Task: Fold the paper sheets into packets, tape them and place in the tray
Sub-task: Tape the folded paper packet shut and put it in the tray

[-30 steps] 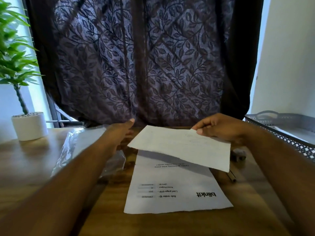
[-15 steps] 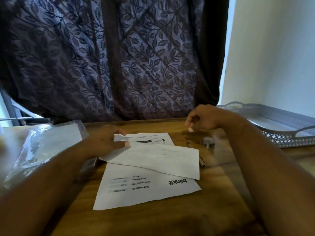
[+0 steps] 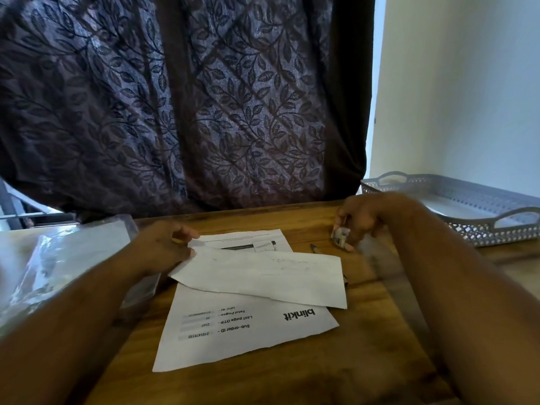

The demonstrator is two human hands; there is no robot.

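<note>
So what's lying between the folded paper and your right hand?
A dark pen on the table, partly under the folded paper, short of the right hand; head view shows it.

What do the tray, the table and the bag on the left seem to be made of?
The tray looks like matte grey moulded plastic: pierced lattice walls, cut-out handles. The table seems wood or wood-look laminate: brown grain streaks, slight sheen. The bag is probably thin clear plastic film: glossy, crinkled highlights.
</note>
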